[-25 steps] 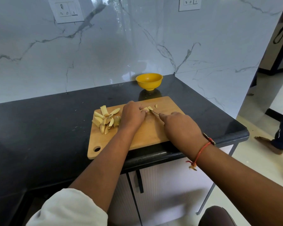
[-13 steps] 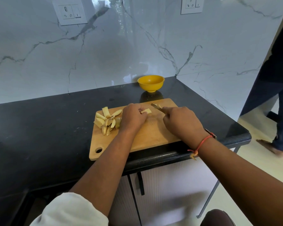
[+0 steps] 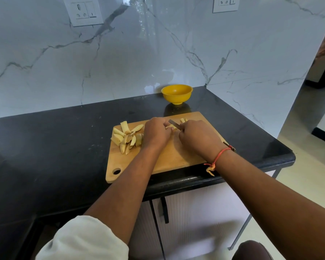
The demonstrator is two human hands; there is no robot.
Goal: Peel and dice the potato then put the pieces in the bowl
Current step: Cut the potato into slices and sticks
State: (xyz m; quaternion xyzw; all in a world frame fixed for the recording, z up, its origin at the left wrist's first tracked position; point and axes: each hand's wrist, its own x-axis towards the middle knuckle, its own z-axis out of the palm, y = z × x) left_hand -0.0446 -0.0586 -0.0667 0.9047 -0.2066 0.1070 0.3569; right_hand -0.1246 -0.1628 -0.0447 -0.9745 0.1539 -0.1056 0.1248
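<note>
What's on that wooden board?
Potato wedges heaped at left, small bits at the far edge. The left hand pins a piece while the right hand holds a knife to it; the hands cover most of that piece.

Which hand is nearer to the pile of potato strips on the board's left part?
Left. The left hand, holding a potato piece, lies just right of the pile of potato strips. The right hand, gripping the knife, is farther right, beyond the left hand.
</note>
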